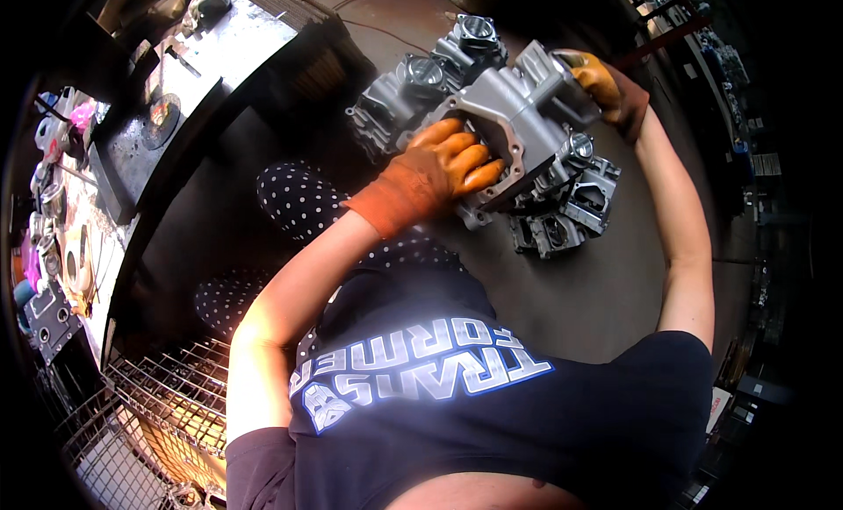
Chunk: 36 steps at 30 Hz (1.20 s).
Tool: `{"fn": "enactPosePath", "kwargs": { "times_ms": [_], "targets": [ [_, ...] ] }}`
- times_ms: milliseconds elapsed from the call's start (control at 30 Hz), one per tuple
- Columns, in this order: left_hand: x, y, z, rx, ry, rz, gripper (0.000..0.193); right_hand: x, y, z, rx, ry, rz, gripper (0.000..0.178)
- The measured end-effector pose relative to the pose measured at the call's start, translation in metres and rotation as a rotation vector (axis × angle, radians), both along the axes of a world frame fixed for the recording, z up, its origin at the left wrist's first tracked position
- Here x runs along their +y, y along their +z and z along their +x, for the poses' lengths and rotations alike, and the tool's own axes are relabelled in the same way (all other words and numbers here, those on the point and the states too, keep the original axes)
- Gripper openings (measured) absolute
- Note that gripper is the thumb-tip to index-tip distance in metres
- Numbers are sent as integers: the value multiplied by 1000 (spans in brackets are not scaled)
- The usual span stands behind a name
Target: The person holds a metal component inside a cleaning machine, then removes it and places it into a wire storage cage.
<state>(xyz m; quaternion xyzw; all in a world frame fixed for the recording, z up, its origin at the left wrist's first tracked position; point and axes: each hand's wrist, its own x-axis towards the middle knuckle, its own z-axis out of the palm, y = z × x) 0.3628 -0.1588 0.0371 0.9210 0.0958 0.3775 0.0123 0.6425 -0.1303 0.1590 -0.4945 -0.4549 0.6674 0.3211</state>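
Note:
A large grey cast-metal housing (537,124) is held between my two gloved hands, its wide flanged opening turned toward my left side. My left hand (439,169), in an orange-coated glove, has its fingers hooked over the rim of that opening. At the far right end of the housing, my right hand (610,90) grips it in a matching glove; part of its fingers are hidden behind the metal. Beneath and around the housing lie several similar castings, among them one with round bores (421,75) behind and a smaller one (590,198) to the right.
A workbench (237,40) with a dark curved edge runs along the left, bearing a hammer (183,61), a round disc (163,115) and assorted parts. A wire basket (167,378) stands at lower left. Shelving with many metal parts (720,80) lines the right. Grey floor (518,290) shows below the castings.

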Motion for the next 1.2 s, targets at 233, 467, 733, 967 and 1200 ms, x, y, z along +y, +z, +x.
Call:
{"fn": "enactPosePath", "kwargs": {
  "times_ms": [233,467,733,967,1200],
  "targets": [
    [12,28,-135,88,412,-273,40,-21,-133,-25,-457,-302,-23,59],
    [-95,38,-322,-12,1280,-287,38,15,-262,34,-462,-142,19,49],
    [-204,34,-364,-13,1658,-328,33,30,-270,47,-217,-13,-296,26],
    [-321,54,-391,-88,2000,-343,31,33,-187,-72,-995,402,202,22],
    [-475,30,-455,-253,2624,-534,36,29,-120,-276,-926,676,1147,25]
  ]
}}
